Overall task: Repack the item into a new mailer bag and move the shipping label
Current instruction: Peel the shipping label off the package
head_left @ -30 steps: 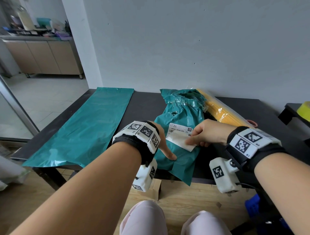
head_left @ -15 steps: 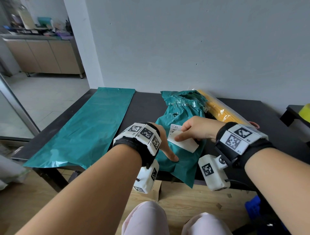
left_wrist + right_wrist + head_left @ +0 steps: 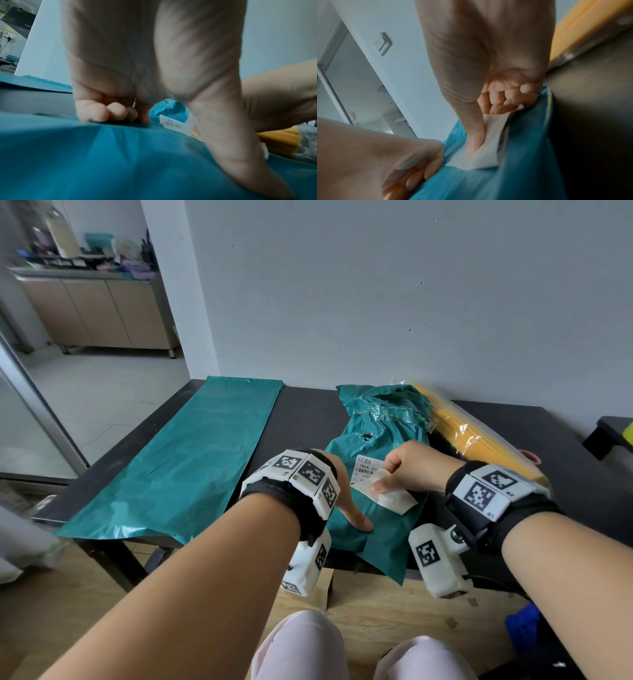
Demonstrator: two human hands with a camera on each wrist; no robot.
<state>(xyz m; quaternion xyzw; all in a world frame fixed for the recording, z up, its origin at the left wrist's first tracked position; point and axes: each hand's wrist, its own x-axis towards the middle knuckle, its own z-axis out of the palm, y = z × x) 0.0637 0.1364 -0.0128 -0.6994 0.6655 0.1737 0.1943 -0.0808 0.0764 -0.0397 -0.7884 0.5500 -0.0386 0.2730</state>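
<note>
Table (image 3: 308, 419), dark top, holds everything. New mailer bag (image 3: 185, 467) lies flat at left, teal, looks unfilled; which end is its mouth I can't tell. Old mailer bag (image 3: 383, 436) sits centre, crumpled, far end torn and ragged, 1 small hole in its face, near corner hanging off the table edge. Whether anything is left inside it can't be told. Yellow item (image 3: 479, 440) in clear wrap lies just right of it, partly tucked behind the torn end, outside both bags.

Shipping label (image 3: 368, 470) is on the old bag's face, near half peeled up and curled back, far half stuck down.

Left hand (image 3: 337, 481): fingertips bent down onto the film and thumb stretched flat on it, pinning the old bag, gripping nothing. Right hand (image 3: 407, 470): thumb and forefinger pinch the lifted label flap, other fingers curled in.

Handling, my read:
- label: thin paper, light, tears easily, adhesive will fold onto itself. Peel low and slow, pinch close to the peel line.
- bags: soft, slippery film, stretches under pull, so pin close beside the label.
- item: long, fairly stiff, wrap slick. Grip mid-length, 2 hands.
</note>
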